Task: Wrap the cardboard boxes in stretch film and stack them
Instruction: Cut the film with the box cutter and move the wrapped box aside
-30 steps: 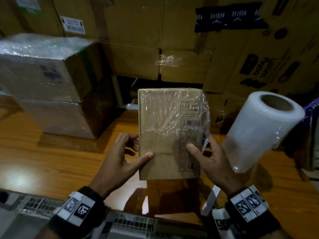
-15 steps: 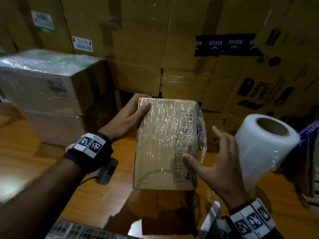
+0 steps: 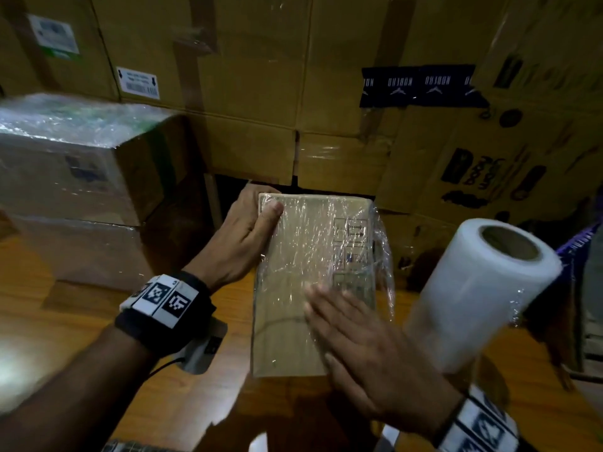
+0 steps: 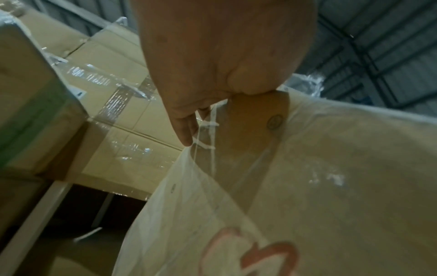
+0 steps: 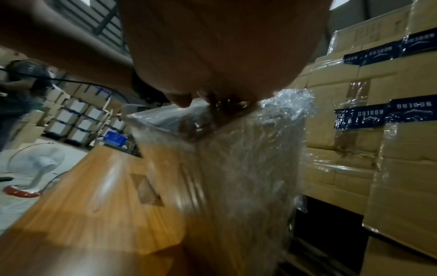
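Since half a second ago, my right hand [image 3: 375,357] has slid off the box's right edge onto its top face, and it now lies flat there, fingers straight and blurred, pressing the film down near the close right corner. The left hand [image 3: 241,243] stays where it was, at the far left corner of the small wrapped box [image 3: 303,282], thumb over the top edge and fingers curled round behind, gripping it. The box stands over the wooden table [image 3: 75,324], between my two hands, its face covered in wrinkled stretch film with a loose bunch of film [image 3: 385,252] trailing off its right side. Just right of it, the film roll [image 3: 483,295] stands tilted, core opening up. Far left, two wrapped boxes [image 3: 81,197] sit stacked one on the other on the table. Behind everything, a wall of cartons [image 3: 293,76] with dark printed tape [image 3: 421,84].
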The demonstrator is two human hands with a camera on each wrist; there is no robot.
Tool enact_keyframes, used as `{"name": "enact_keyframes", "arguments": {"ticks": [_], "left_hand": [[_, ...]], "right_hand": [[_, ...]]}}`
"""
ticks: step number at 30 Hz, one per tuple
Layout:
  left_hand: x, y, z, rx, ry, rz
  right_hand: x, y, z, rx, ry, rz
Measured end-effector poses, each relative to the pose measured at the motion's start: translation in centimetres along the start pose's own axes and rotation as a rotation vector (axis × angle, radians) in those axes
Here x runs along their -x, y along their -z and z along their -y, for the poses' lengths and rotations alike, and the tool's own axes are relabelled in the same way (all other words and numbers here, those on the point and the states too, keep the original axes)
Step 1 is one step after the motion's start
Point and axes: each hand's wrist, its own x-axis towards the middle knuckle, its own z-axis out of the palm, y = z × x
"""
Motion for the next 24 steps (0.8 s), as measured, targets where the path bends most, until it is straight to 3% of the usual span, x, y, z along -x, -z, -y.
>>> {"name": "enact_keyframes", "arguments": {"ticks": [2,5,8,12,14,17,19,22,24], "left_hand": [[0.1,0.1,-0.1,-0.003,-0.004,0.015],[0.2,0.1,-0.2,0.01,0.016,0.037],[0.3,0.0,-0.4,0.003,0.003,0.018],[0.7,0.0,-0.2,-0.014,0.002,0.011],[0.8,0.0,-0.4,-0.017,0.006,0.009],[0.7,0.0,-0.6,-0.045,-0.002,-0.014],[0.5,0.0,-0.7,-0.067,0.005,-0.021],[0.2,0.2,-0.8,-0.056,0.016,-0.036],[0.1,0.5,-1.3,-0.159,-0.088,-0.083]], "right_hand": [[0.5,1.1,-0.9,-0.132,0.021,-0.112],[-1.9,2.3,-3.1,-0.059,-0.162,-0.235],[-4.2,1.2,-3.3,0.047,-0.289,-0.131],[-0.2,-0.4,-0.8,0.013,-0.157,-0.04],[1.7,0.4,-0.3,-0.085,-0.091,-0.132],[1.8,2.1,-1.0,-0.158,-0.228,-0.34],[1.3,2.5,-1.2,-0.157,-0.381,-0.246],[2.1,0.6,-1.2,-0.243,-0.459,0.07],[2.6,-1.0,-1.6,-0.237,-0.429,0.034]]}}
